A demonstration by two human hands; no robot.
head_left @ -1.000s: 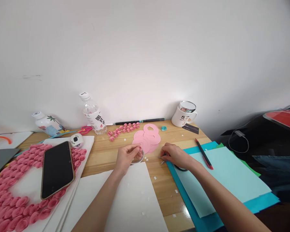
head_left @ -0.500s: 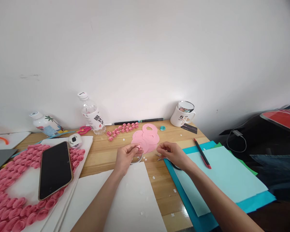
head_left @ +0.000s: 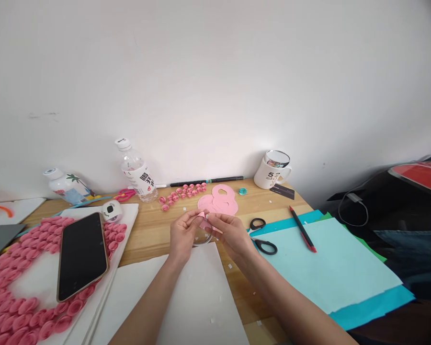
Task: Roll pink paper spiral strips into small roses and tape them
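Note:
My left hand (head_left: pixel 182 238) pinches a small piece of pink paper (head_left: pixel 201 215) between thumb and fingers, above the table. Close against it, my right hand (head_left: pixel 233 235) has its thumb and fingers pinched together at the paper's edge. Something whitish shows at its thumb tip, too small to make out. Below the hands lies a pale ring (head_left: pixel 202 244), partly hidden. Just behind them is a pile of pink paper cutouts (head_left: pixel 223 194), and black-handled scissors (head_left: pixel 267 247) rest to the right of my right hand.
Small pink paper rosettes (head_left: pixel 183 191) and a teal one (head_left: pixel 242 191) lie at the back. A bottle (head_left: pixel 138 175), a mug (head_left: pixel 269 172), a phone (head_left: pixel 83 256) on a rosette-covered sheet, white paper (head_left: pixel 201 297), blue sheets (head_left: pixel 330 268) and a pen (head_left: pixel 303 230) surround the hands.
My right hand has moved left from beside the scissors to meet my left hand at the pink paper. The scissors now show. My left hand has hardly moved.

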